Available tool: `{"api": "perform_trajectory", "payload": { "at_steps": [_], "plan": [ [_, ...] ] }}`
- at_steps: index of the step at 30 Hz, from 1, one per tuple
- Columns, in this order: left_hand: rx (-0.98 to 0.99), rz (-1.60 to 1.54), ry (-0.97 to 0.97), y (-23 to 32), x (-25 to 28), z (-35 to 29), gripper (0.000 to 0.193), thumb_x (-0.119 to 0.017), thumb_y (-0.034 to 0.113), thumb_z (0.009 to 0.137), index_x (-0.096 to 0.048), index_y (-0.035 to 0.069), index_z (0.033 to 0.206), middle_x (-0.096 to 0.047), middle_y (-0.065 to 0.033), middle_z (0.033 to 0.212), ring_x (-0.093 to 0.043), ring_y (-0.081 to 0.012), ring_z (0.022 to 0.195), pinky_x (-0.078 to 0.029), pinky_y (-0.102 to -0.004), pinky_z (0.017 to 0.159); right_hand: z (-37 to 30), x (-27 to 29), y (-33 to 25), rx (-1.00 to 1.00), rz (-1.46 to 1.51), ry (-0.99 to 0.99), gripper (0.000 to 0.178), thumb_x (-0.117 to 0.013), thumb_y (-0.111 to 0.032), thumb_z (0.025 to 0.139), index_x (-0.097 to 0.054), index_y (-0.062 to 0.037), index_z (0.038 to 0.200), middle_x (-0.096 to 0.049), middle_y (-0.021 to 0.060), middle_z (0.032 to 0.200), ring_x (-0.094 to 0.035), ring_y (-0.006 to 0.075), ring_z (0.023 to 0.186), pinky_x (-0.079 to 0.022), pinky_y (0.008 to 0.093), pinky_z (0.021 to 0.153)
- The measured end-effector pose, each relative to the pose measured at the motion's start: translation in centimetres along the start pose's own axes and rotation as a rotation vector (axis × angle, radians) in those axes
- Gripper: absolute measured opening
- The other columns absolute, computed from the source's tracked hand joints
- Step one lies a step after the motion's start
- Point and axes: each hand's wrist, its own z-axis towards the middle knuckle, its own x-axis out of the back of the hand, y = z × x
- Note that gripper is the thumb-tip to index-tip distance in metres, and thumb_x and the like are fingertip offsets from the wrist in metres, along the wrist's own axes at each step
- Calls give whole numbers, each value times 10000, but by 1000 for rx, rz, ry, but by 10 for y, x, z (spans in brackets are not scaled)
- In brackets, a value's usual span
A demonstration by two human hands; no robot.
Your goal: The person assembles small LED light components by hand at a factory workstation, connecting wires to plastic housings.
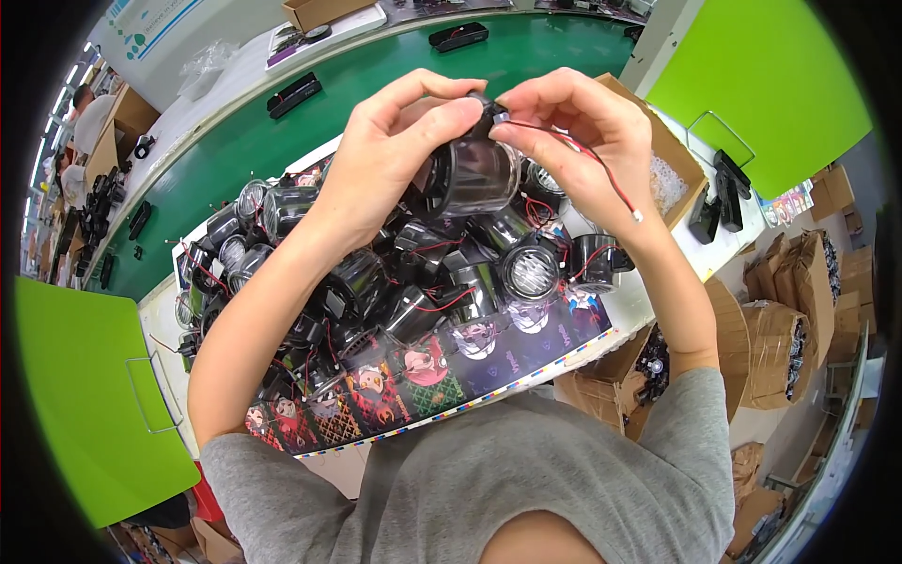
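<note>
High over the table, my left hand (pixel 390 155) grips a black cylindrical housing with a see-through smoky cup (pixel 479 177), thumb and fingers closed at its top. My right hand (pixel 592 141) pinches a small pale connector (pixel 500 118) against that top. From there a red and black wire (pixel 594 155) runs across the right fingers and ends in a little white plug (pixel 637 215). Beneath both hands lies a heap of similar black housings (pixel 362 277), many trailing red and black wires. One shows its round ribbed clear end (pixel 531 272) upward.
Colourful printed sheets (pixel 423 376) lie under the heap. A green conveyor belt (pixel 376 80) beyond carries several black parts (pixel 293 95). At right stand an open carton (pixel 691 174) and black pieces (pixel 723 202); boxes (pixel 775 352) fill the floor. Green panels (pixel 94 404) flank the table. Another person (pixel 92 117) is far left.
</note>
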Motion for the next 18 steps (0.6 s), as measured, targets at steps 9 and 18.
{"api": "perform_trajectory", "payload": {
  "at_steps": [9,18],
  "plan": [
    [-368,371,-26,-7,-5,4,285,-603,152,800,-590,34,1059,-595,-28,833,-509,-60,762,-416,-207,698,0,-6,6,86,6,59,121,-651,32,690,-600,31,800,-592,87,755,-604,142,671,-505,236,603],
    [-15,140,-83,-7,-1,1,293,-593,148,805,-590,19,1068,-628,-36,781,-562,-68,673,-430,-183,628,3,1,4,249,-387,-14,148,-703,-59,651,-592,-15,738,-565,59,678,-541,188,592,-425,281,485]
  ]
}}
